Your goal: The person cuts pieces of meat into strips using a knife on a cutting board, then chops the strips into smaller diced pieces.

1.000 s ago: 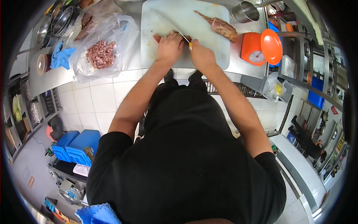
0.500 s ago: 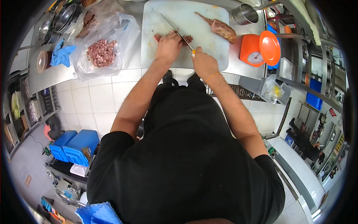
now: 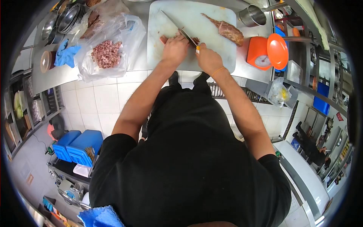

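Observation:
My right hand [image 3: 210, 59] is closed around the yellow-and-white handle of a long kitchen knife [image 3: 174, 25], whose blade slants up to the left over a white cutting board [image 3: 155, 22]. Close to the blade, my left hand [image 3: 176, 48] presses curled fingers onto a piece of reddish meat [image 3: 163, 39], mostly hidden under them. Small dark cut bits [image 3: 196, 40] lie on the blade's right side. A larger browned piece of meat [image 3: 230, 32] with a thin end rests at the board's upper right.
To the left, a clear plastic bag [image 3: 130, 41] holds diced meat [image 3: 106, 54], beside a blue cloth [image 3: 65, 53] and a lidded tub [image 3: 47, 61]. An orange scale [image 3: 258, 53] and a metal pot [image 3: 252, 16] stand to the right. Another person [image 3: 312, 149] is at far right.
The whole view has shifted slightly, so the counter appears a little further right. Both hands keep their places on the meat and the knife.

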`<state>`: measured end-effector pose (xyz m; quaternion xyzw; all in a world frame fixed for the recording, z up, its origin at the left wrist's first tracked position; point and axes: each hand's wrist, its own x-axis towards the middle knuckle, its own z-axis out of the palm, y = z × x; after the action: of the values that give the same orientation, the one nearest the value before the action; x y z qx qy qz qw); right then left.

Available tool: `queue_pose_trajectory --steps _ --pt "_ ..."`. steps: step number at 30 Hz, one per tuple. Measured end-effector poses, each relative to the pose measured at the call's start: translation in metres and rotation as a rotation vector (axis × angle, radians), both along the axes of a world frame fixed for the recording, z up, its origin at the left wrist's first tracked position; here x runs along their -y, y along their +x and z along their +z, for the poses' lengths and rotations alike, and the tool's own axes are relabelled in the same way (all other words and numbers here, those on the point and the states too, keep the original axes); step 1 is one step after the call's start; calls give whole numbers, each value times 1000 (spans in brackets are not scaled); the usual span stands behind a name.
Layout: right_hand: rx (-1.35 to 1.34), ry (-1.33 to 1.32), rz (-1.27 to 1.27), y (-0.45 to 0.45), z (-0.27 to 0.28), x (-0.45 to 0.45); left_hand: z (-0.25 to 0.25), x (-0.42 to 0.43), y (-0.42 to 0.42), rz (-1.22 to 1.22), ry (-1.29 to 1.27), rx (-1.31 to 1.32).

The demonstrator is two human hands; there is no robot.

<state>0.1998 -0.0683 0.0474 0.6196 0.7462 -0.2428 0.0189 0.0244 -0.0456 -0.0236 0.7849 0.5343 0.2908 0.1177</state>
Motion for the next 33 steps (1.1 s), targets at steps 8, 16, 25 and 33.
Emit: queue_pose_trajectory --steps 8,16,25,33 --pt "45 -32 -46 -3 5 15 -2 0 -4 10 -11 -10" --pt "-32 -18 -51 -7 -10 0 -1 1 -6 -57 -2 -55" --pt "-42 -52 -53 -6 26 3 18 -21 -50 189 -18 3" --pt "-48 -26 -65 -20 13 9 16 -32 -44 123 -134 -111"
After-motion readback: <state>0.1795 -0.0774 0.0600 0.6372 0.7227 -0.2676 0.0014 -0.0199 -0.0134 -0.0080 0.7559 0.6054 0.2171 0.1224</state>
